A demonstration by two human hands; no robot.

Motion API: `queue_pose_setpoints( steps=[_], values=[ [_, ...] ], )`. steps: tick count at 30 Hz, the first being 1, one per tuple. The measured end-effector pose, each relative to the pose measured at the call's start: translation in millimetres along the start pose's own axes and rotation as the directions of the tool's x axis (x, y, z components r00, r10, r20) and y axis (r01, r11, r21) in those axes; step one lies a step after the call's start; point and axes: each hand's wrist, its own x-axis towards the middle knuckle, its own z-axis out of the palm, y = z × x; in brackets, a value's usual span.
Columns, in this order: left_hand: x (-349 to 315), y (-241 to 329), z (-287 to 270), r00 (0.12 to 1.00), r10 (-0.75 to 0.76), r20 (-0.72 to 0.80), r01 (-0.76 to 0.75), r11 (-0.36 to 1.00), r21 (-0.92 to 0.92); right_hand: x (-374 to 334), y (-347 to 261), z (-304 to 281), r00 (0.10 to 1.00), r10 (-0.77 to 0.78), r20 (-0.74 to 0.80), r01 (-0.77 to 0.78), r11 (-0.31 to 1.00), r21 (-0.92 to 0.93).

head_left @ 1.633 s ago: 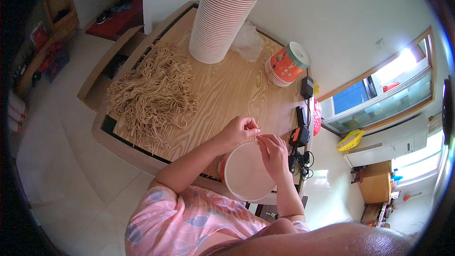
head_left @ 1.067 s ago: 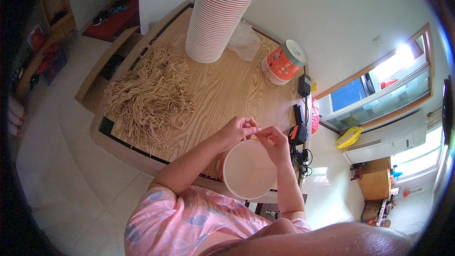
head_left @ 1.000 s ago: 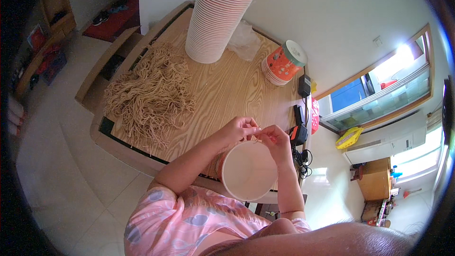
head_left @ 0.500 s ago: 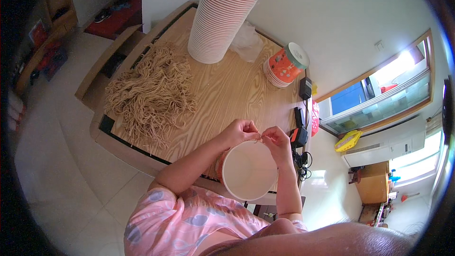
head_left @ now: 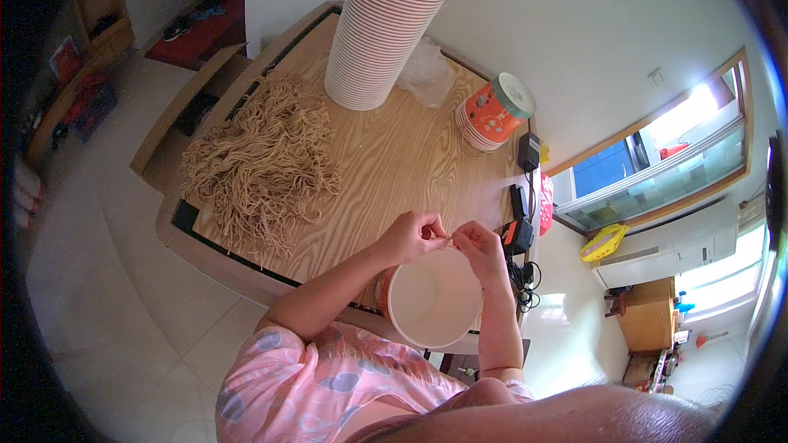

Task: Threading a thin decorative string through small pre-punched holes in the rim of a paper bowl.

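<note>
A large paper bucket (head_left: pixel 435 303), white inside with an orange outer wall, sits tilted at the near table edge between my forearms, its mouth facing me. My left hand (head_left: pixel 415 235) is closed in a pinch just beyond the bucket's far rim. Fingertip to fingertip with it, my right hand (head_left: pixel 481 249) pinches too. A short bit of thin tan cord shows between the fingers at the rim; how it is looped is too small to make out. To the left lies a loose heap of tan cord lengths (head_left: pixel 258 160) on the wood-grain table (head_left: pixel 386 172).
A tall stack of nested paper buckets (head_left: pixel 386 41) rises at the back. Beside it lies a clear plastic bag (head_left: pixel 428 74). A short upside-down stack of orange buckets (head_left: pixel 497 111) stands back right. Black power adapters (head_left: pixel 517 234) and cables line the right edge.
My hands have shifted slightly, with the left dipping a little and the fingertips drawing closer together. The bucket has moved slightly right and down.
</note>
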Motion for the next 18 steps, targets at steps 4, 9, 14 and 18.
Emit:
queue_pose_setpoints(
  steps=[4, 9, 14, 18],
  values=[
    [-2.4, -4.8, -1.0, 0.999, -0.033, -0.001, 0.033, 0.997, -0.068, 0.9, 7.6, 0.7, 1.0, -0.001, -0.015, 0.001, 0.999, 0.039],
    [-3.4, -7.1, -2.8, 0.998, -0.058, 0.034, 0.061, 0.993, -0.105, 1.2, 12.9, 1.8, 1.0, -0.017, -0.019, 0.018, 0.998, 0.065],
    [-2.0, -2.3, -3.1, 0.976, -0.205, 0.072, 0.217, 0.914, -0.344, -1.0, 10.2, 2.3, 0.999, -0.043, -0.017, 0.044, 0.995, 0.092],
    [6.0, -3.9, -2.6, 0.966, -0.231, 0.119, 0.26, 0.835, -0.485, -0.5, 4.4, 2.6, 0.997, -0.07, -0.024, 0.071, 0.996, 0.053]
  ],
)
